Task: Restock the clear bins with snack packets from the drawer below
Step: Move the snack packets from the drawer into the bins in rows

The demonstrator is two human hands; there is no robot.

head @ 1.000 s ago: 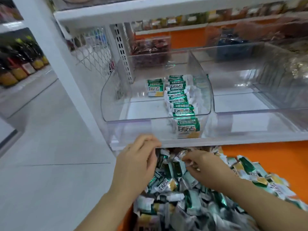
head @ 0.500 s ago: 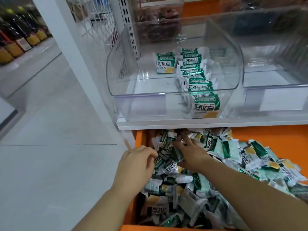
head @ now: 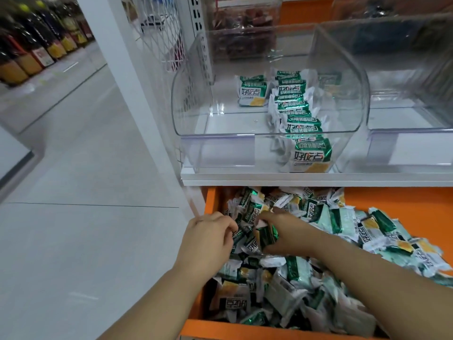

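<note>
Snack packets [head: 318,278]: loose heap, near orange drawer [head: 210,200]. Step: gathering; right hand [head: 286,234] pinches green packet [head: 266,235], left hand [head: 208,239] curled among packets, grip unclear. Next: lift into part-filled far clear bin [head: 220,148].

"好吃点" in bold dark characters on the green-and-white snack packets [head: 311,155] inside the clear bin [head: 220,153]

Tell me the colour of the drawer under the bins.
The drawer is orange, clearest in the head view.
</note>
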